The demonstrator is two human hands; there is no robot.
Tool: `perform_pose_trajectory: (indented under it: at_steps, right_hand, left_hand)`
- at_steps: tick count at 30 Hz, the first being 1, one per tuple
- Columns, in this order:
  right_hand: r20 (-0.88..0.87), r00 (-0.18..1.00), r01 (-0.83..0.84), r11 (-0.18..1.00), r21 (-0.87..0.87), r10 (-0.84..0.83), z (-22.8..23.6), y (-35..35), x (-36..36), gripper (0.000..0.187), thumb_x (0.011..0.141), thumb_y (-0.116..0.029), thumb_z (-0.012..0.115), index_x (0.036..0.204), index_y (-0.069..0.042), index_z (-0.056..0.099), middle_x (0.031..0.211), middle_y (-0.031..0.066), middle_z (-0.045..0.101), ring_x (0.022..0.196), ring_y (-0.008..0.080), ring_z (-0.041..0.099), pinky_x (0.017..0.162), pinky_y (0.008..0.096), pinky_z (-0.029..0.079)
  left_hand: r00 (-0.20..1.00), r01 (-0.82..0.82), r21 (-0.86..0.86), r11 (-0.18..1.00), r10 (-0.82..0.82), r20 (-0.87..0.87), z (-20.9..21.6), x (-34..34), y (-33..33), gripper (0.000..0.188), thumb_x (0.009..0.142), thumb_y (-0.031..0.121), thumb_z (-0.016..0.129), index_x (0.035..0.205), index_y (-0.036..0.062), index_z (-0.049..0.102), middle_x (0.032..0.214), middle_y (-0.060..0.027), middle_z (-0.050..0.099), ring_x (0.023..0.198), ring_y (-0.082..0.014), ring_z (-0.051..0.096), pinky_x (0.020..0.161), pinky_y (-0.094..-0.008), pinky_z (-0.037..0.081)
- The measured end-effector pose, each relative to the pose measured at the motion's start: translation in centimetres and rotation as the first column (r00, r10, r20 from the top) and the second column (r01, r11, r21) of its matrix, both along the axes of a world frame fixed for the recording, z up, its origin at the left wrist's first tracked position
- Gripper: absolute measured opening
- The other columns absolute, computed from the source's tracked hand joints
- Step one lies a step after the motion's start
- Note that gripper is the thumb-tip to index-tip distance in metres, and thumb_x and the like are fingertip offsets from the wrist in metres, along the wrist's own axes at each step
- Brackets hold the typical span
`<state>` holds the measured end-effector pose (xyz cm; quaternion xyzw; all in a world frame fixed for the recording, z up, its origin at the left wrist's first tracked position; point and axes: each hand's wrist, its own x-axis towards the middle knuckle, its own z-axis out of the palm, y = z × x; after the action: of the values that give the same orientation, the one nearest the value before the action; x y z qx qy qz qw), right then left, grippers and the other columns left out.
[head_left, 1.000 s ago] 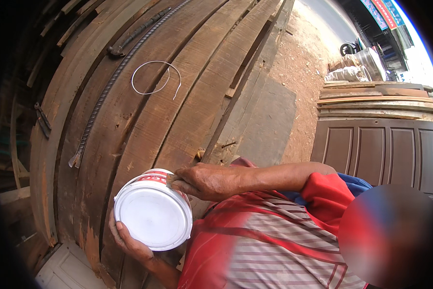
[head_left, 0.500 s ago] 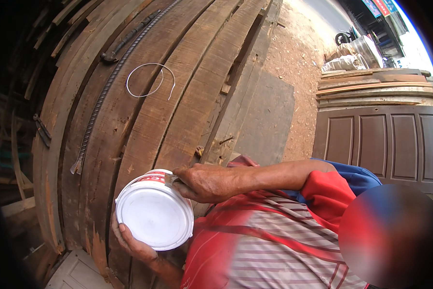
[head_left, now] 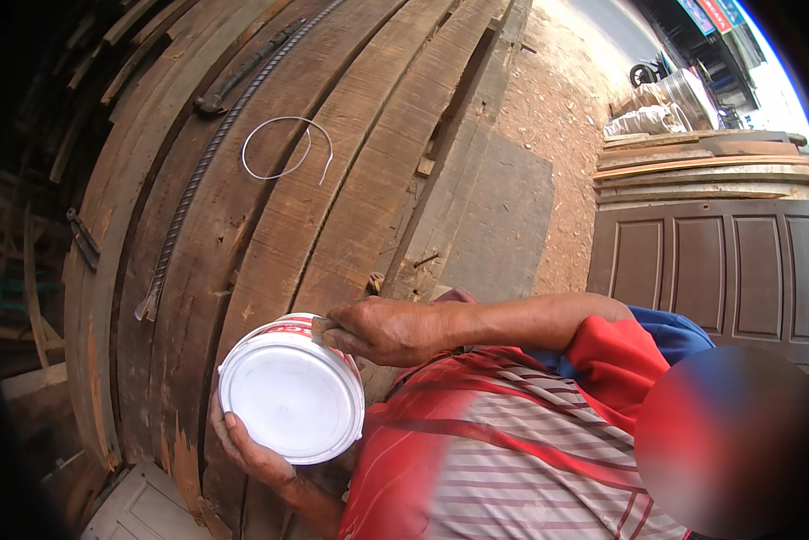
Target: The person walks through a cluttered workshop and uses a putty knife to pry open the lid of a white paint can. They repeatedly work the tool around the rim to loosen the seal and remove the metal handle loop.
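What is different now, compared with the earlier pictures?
Mainly the view tilted slightly: the brown door appears higher, the dark tool lower. Nothing was taken or let go: the left hand still holds the white bucket, the right hand a flat piece against it.

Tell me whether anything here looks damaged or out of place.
Yes: one dark plank is damaged at its lower end, below and left of the white bucket; the wood is torn into splinters, exposing a paler, orange-brown colour.
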<state>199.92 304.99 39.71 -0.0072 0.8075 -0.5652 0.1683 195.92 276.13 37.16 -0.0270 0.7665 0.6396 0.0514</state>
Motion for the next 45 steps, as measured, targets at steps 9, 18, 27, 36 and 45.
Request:
perform_pose_trajectory:
  at_steps: [9, 18, 27, 36, 45]
  right_hand:
    - [0.056, 0.997, -0.054, 0.992, -0.110, 0.060, -0.3, 0.7, -0.4, 0.054, 0.113, -0.043, 0.046, 0.117, 0.008, 0.065, 0.101, 0.0316, 0.071, 0.093, 0.0444, 0.069, 0.086, 0.0514, 0.054]
    - [0.017, 0.999, -0.046, 0.988, -0.148, 0.049, -1.1, 0.9, -0.2, 0.061, 0.112, -0.050, 0.046, 0.118, 0.009, 0.063, 0.090, 0.0228, 0.071, 0.083, 0.0271, 0.068, 0.078, 0.0449, 0.055]
    - [0.196, 0.980, -0.002, 0.986, -0.164, 0.034, 0.4, 0.7, -0.5, 0.057, 0.112, -0.050, 0.045, 0.116, 0.004, 0.065, 0.084, 0.0142, 0.067, 0.078, 0.0228, 0.064, 0.074, 0.0409, 0.052]
    - [0.360, 0.921, -0.007, 0.928, -0.372, 0.151, -1.9, 1.6, -1.4, 0.055, 0.109, -0.056, 0.050, 0.109, -0.003, 0.064, 0.074, -0.0020, 0.049, 0.064, 0.0092, 0.044, 0.057, 0.0290, 0.037]
    - [0.442, 0.865, 0.083, 0.800, -0.595, 0.239, -4.4, 1.9, -1.4, 0.053, 0.107, -0.058, 0.054, 0.103, -0.006, 0.063, 0.073, -0.0033, 0.048, 0.055, 0.0054, 0.041, 0.046, 0.0247, 0.031]
  left_hand:
    - [1.000, -0.002, 0.007, 1.000, 0.002, -0.011, -0.5, 0.0, -0.5, 0.060, 0.107, 0.042, 0.043, 0.147, -0.0022, 0.053, 0.140, -0.0231, 0.059, 0.125, -0.0342, 0.063, 0.102, -0.0458, 0.054]
    - [1.000, -0.009, -0.068, 0.998, 0.009, 0.009, 0.5, -0.1, 0.4, 0.059, 0.107, 0.038, 0.039, 0.145, -0.0038, 0.055, 0.142, -0.0228, 0.059, 0.127, -0.0342, 0.063, 0.103, -0.0461, 0.055]
    - [0.999, -0.002, -0.009, 1.000, 0.002, -0.047, 0.8, -0.1, 0.4, 0.054, 0.107, 0.036, 0.045, 0.139, -0.0047, 0.059, 0.136, -0.0215, 0.063, 0.122, -0.0303, 0.064, 0.102, -0.0439, 0.051]
    - [0.998, -0.015, -0.013, 1.000, 0.014, -0.054, 0.8, 0.1, -0.2, 0.051, 0.110, 0.033, 0.043, 0.136, -0.0060, 0.063, 0.133, -0.0196, 0.067, 0.122, -0.0263, 0.063, 0.105, -0.0409, 0.048]
    - [0.998, -0.036, -0.040, 0.999, 0.034, -0.051, 0.7, 0.2, -0.2, 0.047, 0.109, 0.029, 0.045, 0.136, -0.0059, 0.062, 0.134, -0.0191, 0.066, 0.123, -0.0260, 0.063, 0.108, -0.0409, 0.047]
